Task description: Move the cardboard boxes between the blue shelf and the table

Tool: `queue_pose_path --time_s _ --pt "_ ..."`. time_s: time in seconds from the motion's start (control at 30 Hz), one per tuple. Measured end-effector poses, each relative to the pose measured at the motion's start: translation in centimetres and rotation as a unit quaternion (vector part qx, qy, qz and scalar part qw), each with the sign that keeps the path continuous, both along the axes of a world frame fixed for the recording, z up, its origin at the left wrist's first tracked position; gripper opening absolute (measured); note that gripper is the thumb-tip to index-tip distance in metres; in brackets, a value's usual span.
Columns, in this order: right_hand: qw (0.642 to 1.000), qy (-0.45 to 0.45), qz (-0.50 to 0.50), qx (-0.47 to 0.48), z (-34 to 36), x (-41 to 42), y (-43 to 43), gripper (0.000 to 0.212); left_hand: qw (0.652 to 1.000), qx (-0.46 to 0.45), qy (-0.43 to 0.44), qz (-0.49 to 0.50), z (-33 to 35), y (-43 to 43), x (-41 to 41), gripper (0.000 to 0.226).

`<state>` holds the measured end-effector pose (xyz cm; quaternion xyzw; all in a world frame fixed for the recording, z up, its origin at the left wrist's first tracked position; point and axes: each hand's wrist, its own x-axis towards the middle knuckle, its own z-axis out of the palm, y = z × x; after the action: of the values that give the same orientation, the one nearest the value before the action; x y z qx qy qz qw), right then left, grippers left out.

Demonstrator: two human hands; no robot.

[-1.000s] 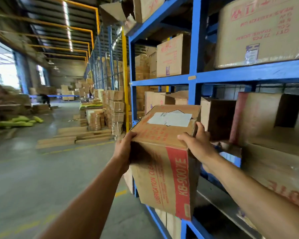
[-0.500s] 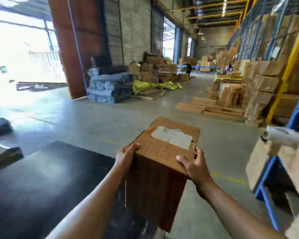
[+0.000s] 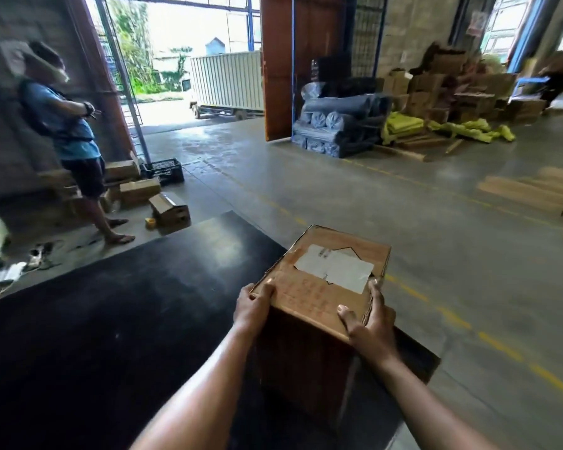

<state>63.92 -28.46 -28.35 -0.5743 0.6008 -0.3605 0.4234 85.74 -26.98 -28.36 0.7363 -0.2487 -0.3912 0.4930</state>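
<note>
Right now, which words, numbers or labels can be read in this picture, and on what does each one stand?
No text is clear enough to quote.
Red print on top of the cardboard box: too faint and blurred to read.
Small marks on the white label stuck on that box: too blurred to read.
Poster on the far wall: too small and blurred to read.

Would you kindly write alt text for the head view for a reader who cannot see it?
The left hand and right hand grip a cardboard box at a black table. A person in blue stands at left.
</note>
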Motion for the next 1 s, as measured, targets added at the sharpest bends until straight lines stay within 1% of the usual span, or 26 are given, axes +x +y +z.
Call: queue_pose_path --time_s 0.07,0.1,0.13,0.2,0.23,0.27,0.3,0.37,0.4,0.43,0.47,0.5,0.53,0.57,0.6,0.63,0.67,0.7,0.73,0.77,0.87,1.0 --pt "1.000 0.000 -0.015 -0.006 0.2 0.5 0.1 0.080 0.998 0.029 0.000 0.050 1.1 0.2 -1.2 0.088" --pt "1.000 -0.005 -0.021 -0.009 0.3 0.8 0.3 0.080 0.997 0.040 0.000 0.065 1.8 0.5 -2.3 0.091" --pt "1.000 -0.009 -0.024 -0.009 0.3 1.0 0.6 0.082 0.996 0.049 0.000 0.072 2.1 0.7 -3.2 0.101" --pt "1.000 -0.006 -0.014 0.000 0.3 1.2 1.0 0.085 0.996 0.032 0.014 0.084 1.7 1.0 -5.0 0.121" --pt "1.000 -0.007 0.003 0.008 0.4 1.0 1.3 0.083 0.995 0.014 0.018 0.099 1.1 1.1 -5.4 0.126" --pt "0.999 -0.020 0.030 0.021 0.5 0.6 1.6 0.077 0.993 -0.003 0.023 0.115 0.8 1.3 -5.7 0.125" --pt "0.997 -0.031 0.066 0.036 0.8 0.0 2.0 0.068 0.991 -0.017 0.031 0.127 0.6 1.8 -5.4 0.120" --pt "0.991 -0.038 0.129 0.018 1.3 -2.2 2.3 0.046 0.990 -0.054 0.034 0.125 1.1 3.6 -5.0 0.094" --pt "0.990 -0.040 0.136 -0.013 1.7 -3.6 2.3 0.034 0.991 -0.065 0.032 0.114 1.7 4.7 -5.1 0.080" --pt "0.992 -0.026 0.117 -0.044 2.3 -5.1 1.9 0.025 0.992 -0.073 0.025 0.098 2.1 5.7 -5.2 0.071" --pt "0.994 -0.002 0.073 -0.085 2.9 -6.7 1.0 0.024 0.993 -0.074 0.020 0.090 2.1 6.6 -5.2 0.069" --pt "0.993 0.036 0.023 -0.111 3.4 -8.1 -0.3 0.030 0.993 -0.080 0.018 0.088 2.2 7.5 -5.3 0.070" --pt "0.991 0.064 -0.016 -0.116 4.0 -9.6 -1.7 0.039 0.992 -0.086 0.023 0.087 2.4 8.3 -5.8 0.072" --pt "0.992 0.086 -0.027 -0.093 4.5 -11.0 -3.4 0.050 0.992 -0.091 0.035 0.085 2.5 9.0 -6.4 0.072" --pt "0.994 0.097 -0.007 -0.049 4.7 -12.2 -5.1 0.061 0.992 -0.092 0.049 0.077 2.3 9.5 -7.1 0.071" --pt "0.995 0.090 0.039 0.010 4.8 -12.9 -6.7 0.071 0.991 -0.092 0.065 0.070 2.1 9.9 -7.7 0.069" --pt "0.990 0.070 0.098 0.071 4.9 -13.2 -7.8 0.075 0.992 -0.082 0.076 0.063 1.8 10.1 -8.3 0.065" --pt "0.979 0.055 0.155 0.120 5.0 -13.3 -8.3 0.073 0.992 -0.074 0.088 0.056 1.7 10.1 -8.9 0.061" --pt "0.968 0.044 0.201 0.141 5.2 -13.1 -8.5 0.064 0.992 -0.067 0.095 0.052 1.4 10.0 -9.4 0.058" --pt "0.964 0.043 0.228 0.133 5.1 -12.7 -9.0 0.058 0.992 -0.065 0.096 0.050 1.4 9.8 -9.7 0.057" --pt "0.961 0.014 0.259 0.094 4.6 -11.0 -10.5 0.047 0.993 -0.065 0.078 0.067 1.8 9.3 -8.8 0.054" --pt "0.961 -0.027 0.272 0.029 4.0 -7.4 -13.0 0.050 0.985 -0.125 0.061 0.100 2.8 8.0 -5.0 0.057"
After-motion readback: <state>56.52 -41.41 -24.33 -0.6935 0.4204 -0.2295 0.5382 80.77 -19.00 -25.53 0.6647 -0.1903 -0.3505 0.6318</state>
